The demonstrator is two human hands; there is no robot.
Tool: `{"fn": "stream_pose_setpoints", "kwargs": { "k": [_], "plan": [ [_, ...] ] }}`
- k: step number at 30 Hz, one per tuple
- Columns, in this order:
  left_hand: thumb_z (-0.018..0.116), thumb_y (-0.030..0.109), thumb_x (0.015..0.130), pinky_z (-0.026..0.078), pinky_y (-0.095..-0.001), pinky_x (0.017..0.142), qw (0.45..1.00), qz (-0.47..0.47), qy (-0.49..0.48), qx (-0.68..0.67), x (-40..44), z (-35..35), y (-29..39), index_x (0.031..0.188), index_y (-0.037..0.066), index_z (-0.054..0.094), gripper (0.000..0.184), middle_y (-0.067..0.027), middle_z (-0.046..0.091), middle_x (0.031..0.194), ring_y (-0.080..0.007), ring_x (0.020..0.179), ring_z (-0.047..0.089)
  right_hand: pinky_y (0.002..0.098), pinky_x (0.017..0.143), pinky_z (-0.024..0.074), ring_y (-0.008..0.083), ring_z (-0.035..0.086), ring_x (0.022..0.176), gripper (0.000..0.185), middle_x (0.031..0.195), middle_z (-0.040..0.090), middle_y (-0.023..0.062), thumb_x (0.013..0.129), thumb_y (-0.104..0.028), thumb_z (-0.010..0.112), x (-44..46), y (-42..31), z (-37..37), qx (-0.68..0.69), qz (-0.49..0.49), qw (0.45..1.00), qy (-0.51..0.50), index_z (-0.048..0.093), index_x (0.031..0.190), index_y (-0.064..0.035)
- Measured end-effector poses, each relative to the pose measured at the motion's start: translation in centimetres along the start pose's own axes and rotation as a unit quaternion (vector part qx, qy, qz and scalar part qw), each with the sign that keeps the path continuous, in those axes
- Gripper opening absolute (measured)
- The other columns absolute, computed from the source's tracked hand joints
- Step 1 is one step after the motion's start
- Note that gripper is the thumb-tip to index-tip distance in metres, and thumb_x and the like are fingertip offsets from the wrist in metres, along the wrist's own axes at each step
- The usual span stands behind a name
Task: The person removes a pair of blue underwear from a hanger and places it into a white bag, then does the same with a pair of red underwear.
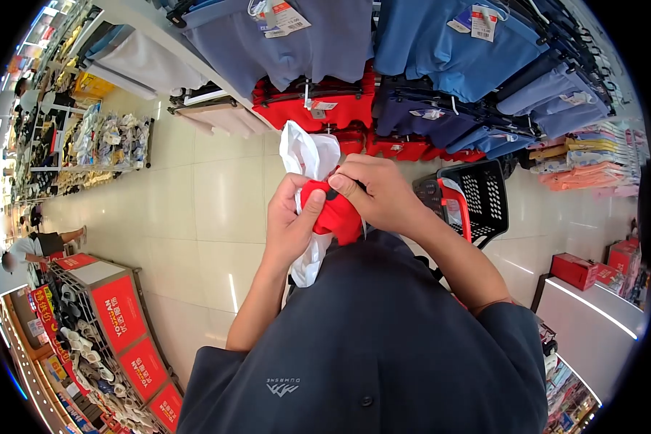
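In front of my chest I hold a bunched red cloth garment (338, 217) with both hands. My left hand (291, 220) is closed on its left side, thumb lying on top of the cloth. My right hand (378, 189) pinches the upper right edge, fingers curled in. A small black piece (331, 194), of a kind I cannot make out, shows between the two thumbs. Crumpled white material (307, 148), like thin wrapping or a bag, sticks out above my left hand and also hangs below it. The fingertips of both hands are partly hidden.
A black shopping basket (488, 199) with a red handle stands to my right. Ahead are racks of hanging blue shorts (456, 50) and red garments (296, 108). A bin of shoes (87, 340) stands at left, with a person (32, 249) beyond it.
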State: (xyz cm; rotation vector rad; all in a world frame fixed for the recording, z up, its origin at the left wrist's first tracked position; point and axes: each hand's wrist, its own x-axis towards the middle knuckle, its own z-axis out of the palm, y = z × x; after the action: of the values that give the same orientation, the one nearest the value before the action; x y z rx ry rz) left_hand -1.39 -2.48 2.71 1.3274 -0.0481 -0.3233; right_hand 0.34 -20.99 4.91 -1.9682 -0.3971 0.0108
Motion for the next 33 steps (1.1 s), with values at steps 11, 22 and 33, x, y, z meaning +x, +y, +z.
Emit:
{"fn": "stream_pose_setpoints", "kwargs": {
  "k": [11, 22, 33],
  "plan": [
    [0.073, 0.006, 0.084, 0.05, -0.0234, 0.072, 0.999, 0.019, -0.04, -0.014, -0.1, 1.1, 2.1, 0.096, 0.0, 0.057, 0.02, -0.0049, 0.065, 0.088, -0.0082, 0.079, 0.061, 0.0337, 0.091, 0.047, 0.0243, 0.063, 0.104, 0.027, 0.112, 0.066, 0.0121, 0.09, -0.004, 0.054, 2.6, 2.8, -11.6, 0.047, -0.007, 0.95, -0.31, 0.062, 0.116, -0.0012],
    [0.064, 0.011, 0.092, 0.052, -0.0293, 0.078, 0.979, 0.075, 0.157, -0.104, 0.0, 0.3, 2.7, 0.1, 0.0, 0.058, 0.015, -0.0097, 0.067, 0.096, -0.0144, 0.084, 0.064, 0.0314, 0.059, 0.0405, 0.0117, 0.049, 0.065, 0.037, 0.068, 0.057, 0.001, 0.078, -0.03, 0.08, -0.4, 8.7, -8.7, 0.066, 0.054, 0.945, -0.315, 0.064, 0.085, 0.0028],
    [0.061, 0.014, 0.095, 0.05, -0.0325, 0.087, 0.969, 0.074, 0.169, -0.166, 2.2, -2.7, 0.6, 0.11, 0.0, 0.058, 0.021, -0.0108, 0.066, 0.106, -0.0176, 0.096, 0.063, 0.0223, 0.064, 0.0413, 0.0043, 0.049, 0.074, 0.025, 0.083, 0.061, -0.0039, 0.083, -0.012, 0.074, -4.5, 8.5, -14.1, 0.187, 0.155, 0.955, -0.17, 0.067, 0.104, -0.0001]
  ]
}}
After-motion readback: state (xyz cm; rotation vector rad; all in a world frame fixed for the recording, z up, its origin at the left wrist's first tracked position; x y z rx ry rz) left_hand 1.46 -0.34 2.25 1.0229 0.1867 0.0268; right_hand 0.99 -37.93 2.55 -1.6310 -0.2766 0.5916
